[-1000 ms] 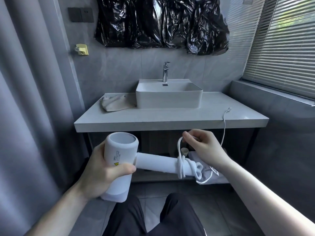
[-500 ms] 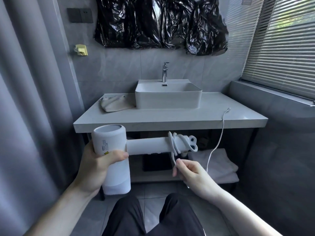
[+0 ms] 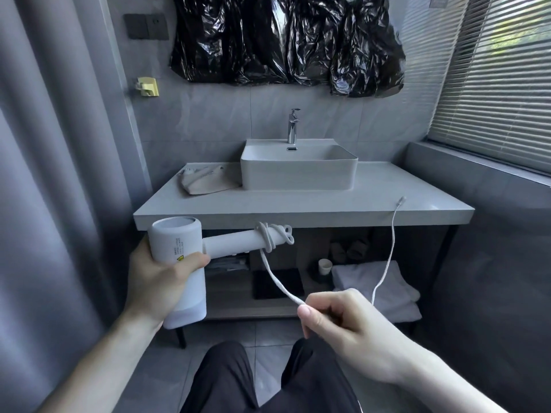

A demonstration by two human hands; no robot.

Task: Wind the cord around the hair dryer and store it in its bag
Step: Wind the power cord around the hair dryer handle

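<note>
My left hand grips the barrel of the white hair dryer, whose handle points right. A few turns of the white cord sit around the handle's end. From there the cord runs down to my right hand, which pinches it between thumb and fingers below and right of the handle. The rest of the cord rises to its plug end on the counter. The beige cloth bag lies on the counter left of the basin.
A white basin with a tap stands on the grey counter. Below it a shelf holds folded white towels, a small cup and a dark mat. A curtain hangs at left, window blinds at right. My knees are at the bottom.
My right hand has drawn the cord down and to the right, away from the handle, pulling it taut. The dryer has stayed at counter-edge height after rising earlier.
</note>
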